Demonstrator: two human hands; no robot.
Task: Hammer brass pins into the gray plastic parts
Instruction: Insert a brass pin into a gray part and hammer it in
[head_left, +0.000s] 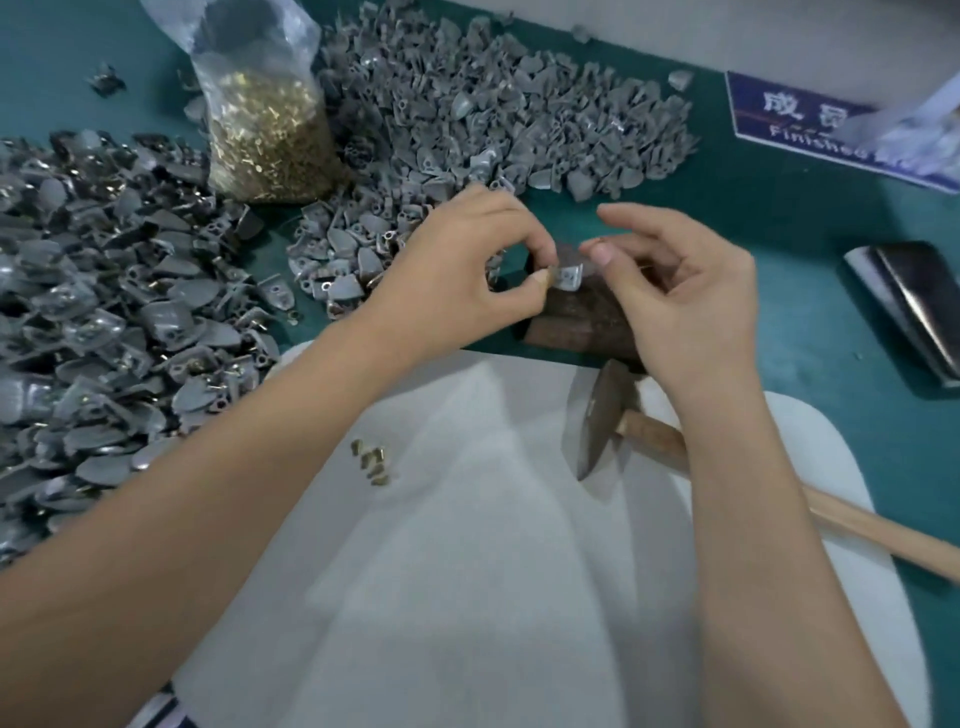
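Observation:
My left hand (467, 270) pinches a small gray plastic part (567, 274) over a dark wooden block (587, 317). My right hand (680, 291) has its thumb and fingertips at the same part from the right; whether a pin sits between them I cannot tell. A hammer (602, 415) with a wooden handle lies on the white cloth (467, 545), its head just below the block, nobody holding it. Several loose brass pins (371, 461) lie on the cloth.
A clear bag of brass pins (270, 135) stands at the back left. Heaps of gray parts (493, 104) cover the back, and more gray parts with pins (93, 312) fill the left. A dark phone (914, 301) lies at the right, a blue label (810, 119) behind it.

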